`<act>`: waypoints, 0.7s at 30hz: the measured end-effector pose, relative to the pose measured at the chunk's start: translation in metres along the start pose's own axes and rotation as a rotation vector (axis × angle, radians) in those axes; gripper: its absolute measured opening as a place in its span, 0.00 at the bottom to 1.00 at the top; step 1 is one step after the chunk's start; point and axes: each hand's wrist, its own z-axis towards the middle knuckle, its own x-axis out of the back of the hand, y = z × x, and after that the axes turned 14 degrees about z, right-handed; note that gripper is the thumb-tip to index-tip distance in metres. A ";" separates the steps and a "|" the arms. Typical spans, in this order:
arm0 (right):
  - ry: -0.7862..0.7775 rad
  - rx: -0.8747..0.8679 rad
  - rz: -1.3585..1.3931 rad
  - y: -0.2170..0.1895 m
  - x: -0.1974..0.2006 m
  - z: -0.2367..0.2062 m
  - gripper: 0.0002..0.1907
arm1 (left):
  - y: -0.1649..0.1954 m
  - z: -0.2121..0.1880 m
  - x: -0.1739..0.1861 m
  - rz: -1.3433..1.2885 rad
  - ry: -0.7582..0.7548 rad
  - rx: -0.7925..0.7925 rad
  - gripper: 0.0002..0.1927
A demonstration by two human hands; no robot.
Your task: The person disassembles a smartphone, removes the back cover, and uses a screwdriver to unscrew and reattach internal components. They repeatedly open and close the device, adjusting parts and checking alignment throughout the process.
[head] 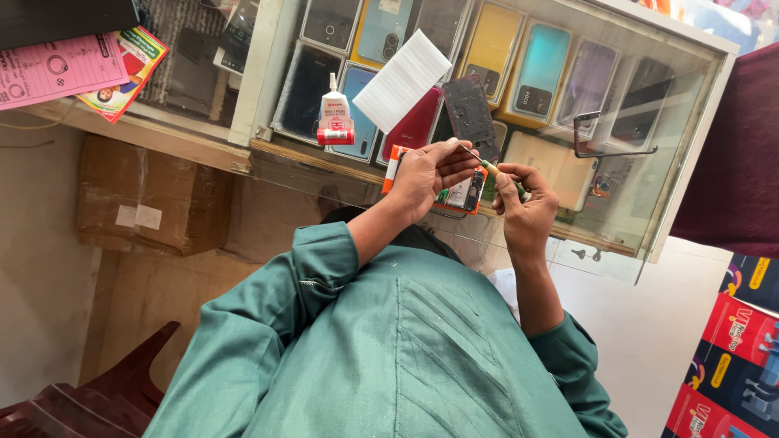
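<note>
White-red glue bottle (335, 113) on glass counter (617, 186)

We see a clear glossy glass worktop (649, 219) in a pale painted frame, with shiny plastic phone backs (540, 69) beneath it. The white squeeze bottle (334, 113) looks like smooth plastic, the ribbed white sheet (402, 79) like matt paper. The green sleeves (324, 259) are soft cloth with a slight sheen; the brown box (146, 199) is rough cardboard.

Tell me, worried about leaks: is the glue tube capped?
Cannot tell: the glue tube stands upright on the glass counter, its thin white nozzle tip too small to judge.
</note>
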 end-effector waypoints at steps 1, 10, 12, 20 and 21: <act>0.001 0.003 -0.006 0.000 0.000 -0.001 0.09 | -0.002 0.000 0.000 0.011 0.007 -0.010 0.16; 0.001 0.010 -0.044 -0.003 -0.004 -0.003 0.09 | -0.005 -0.002 0.008 0.041 0.080 -0.069 0.11; -0.011 0.026 -0.074 -0.005 -0.007 -0.004 0.09 | -0.005 -0.004 0.009 0.053 0.091 -0.070 0.10; -0.099 0.219 -0.279 -0.027 -0.021 -0.004 0.07 | -0.001 -0.008 0.017 0.006 0.060 -0.052 0.10; -0.123 0.264 -0.312 -0.031 -0.022 -0.003 0.07 | -0.001 -0.009 0.019 0.005 0.059 -0.048 0.11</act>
